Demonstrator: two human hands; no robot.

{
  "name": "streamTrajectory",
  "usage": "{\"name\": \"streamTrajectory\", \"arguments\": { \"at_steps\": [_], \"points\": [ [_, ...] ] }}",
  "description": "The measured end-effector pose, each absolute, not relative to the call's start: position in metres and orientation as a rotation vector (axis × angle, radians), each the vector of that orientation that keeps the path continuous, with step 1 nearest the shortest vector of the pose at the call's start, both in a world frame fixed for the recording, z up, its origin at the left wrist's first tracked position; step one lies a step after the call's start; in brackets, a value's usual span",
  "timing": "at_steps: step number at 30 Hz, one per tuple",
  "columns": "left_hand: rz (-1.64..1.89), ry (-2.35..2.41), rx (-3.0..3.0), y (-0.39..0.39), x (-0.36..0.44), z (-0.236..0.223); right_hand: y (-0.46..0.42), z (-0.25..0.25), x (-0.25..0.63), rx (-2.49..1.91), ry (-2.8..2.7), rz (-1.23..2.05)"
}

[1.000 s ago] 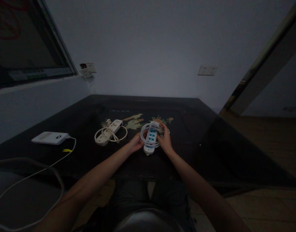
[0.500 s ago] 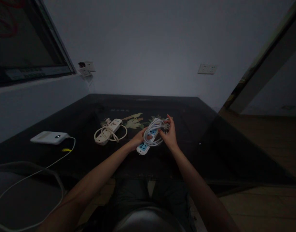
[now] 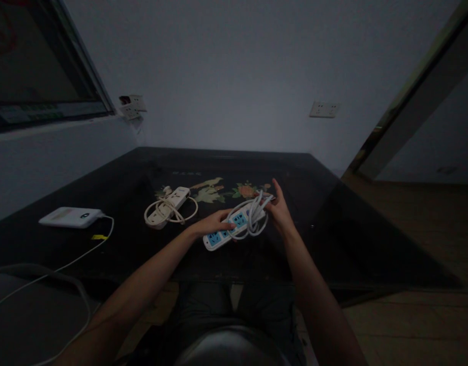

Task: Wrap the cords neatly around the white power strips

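Note:
A white power strip [image 3: 238,221] with blue socket faces is held tilted over the dark table. My left hand [image 3: 215,223] grips its left part, with the thumb across the sockets. A light grey cord [image 3: 253,219] loops around the strip's right half. My right hand [image 3: 279,208] is closed on the cord at the strip's right end, its index finger pointing up; the plug is not clearly visible there. To the left, a second power strip [image 3: 173,202], cream-white with its own cord coiled over it, lies on the table, touched by neither hand.
The dark table [image 3: 318,249] has a printed flower pattern [image 3: 244,190]. A white power bank [image 3: 70,217] with a cable [image 3: 81,259] lies at the left, near a yellow tag [image 3: 99,237]. Wall sockets [image 3: 324,109] are behind. A grey chair back [image 3: 35,305] stands at lower left.
The power strip has turned flatter, its left end moving left and its right end right. The cord loops have shifted and narrowed. My right hand has moved slightly right.

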State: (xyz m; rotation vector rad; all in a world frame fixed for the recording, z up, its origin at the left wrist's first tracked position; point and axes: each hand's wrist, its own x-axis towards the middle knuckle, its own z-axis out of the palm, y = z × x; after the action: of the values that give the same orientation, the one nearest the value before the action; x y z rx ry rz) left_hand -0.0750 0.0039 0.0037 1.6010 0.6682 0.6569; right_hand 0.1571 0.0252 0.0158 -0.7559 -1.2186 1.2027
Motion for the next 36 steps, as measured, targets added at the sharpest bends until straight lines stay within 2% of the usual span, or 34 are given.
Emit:
{"name": "streamTrajectory", "arguments": {
  "at_steps": [6, 21, 27, 36],
  "points": [
    [0.564, 0.679, 1.705, 0.001, -0.075, 0.009, 0.016, 0.022, 0.158, -0.632, -1.204, 1.553],
    [0.366, 0.561, 1.794, -0.003, -0.074, 0.011, 0.026, 0.005, 0.145, -0.664, -1.266, 1.718],
    [0.662, 0.628, 1.74, -0.006, -0.07, 0.013, 0.038, -0.013, 0.132, -0.739, -1.243, 1.575],
    [1.264, 0.895, 1.431, 0.008, -0.08, 0.019, 0.036, -0.015, 0.118, -0.899, -1.584, 1.241]
  ]
}}
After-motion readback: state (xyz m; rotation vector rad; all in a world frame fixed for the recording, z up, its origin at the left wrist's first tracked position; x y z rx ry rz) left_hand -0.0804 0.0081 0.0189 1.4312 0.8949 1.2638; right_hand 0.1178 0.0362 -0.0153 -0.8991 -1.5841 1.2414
